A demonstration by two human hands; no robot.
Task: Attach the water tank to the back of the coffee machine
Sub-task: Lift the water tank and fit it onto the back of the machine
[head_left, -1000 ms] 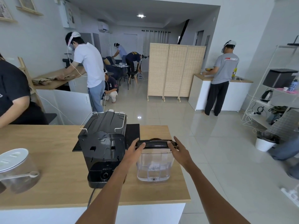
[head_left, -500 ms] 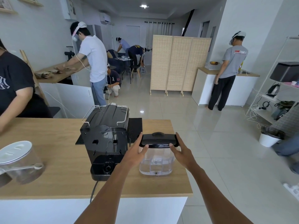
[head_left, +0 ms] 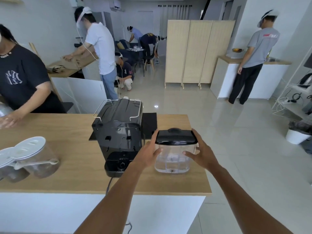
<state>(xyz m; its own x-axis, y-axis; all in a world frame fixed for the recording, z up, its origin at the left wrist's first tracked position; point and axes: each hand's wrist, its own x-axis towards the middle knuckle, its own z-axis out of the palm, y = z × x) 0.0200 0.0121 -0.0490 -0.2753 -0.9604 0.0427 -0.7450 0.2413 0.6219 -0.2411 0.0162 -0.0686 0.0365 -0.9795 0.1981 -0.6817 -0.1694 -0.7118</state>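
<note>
The water tank (head_left: 173, 159), clear plastic with a black lid, stands on the wooden counter (head_left: 67, 129) just right of the black coffee machine (head_left: 119, 132). The machine's back faces me, with a round socket on its low base. My left hand (head_left: 148, 153) grips the tank's left side, fingers up to the lid. My right hand (head_left: 201, 153) grips the right side, thumb across the front. A small gap separates tank and machine.
Two clear jars with white lids (head_left: 28, 157) sit at the counter's left. A person in a black shirt (head_left: 20, 78) leans over the far left edge. The machine's cord (head_left: 108, 184) drops over the near edge. A black mat (head_left: 149, 123) lies behind the tank.
Both hands have closed further around the tank, the thumbs now on its clear body. The tank stays in about the same spot beside the machine. The view has shifted closer.
</note>
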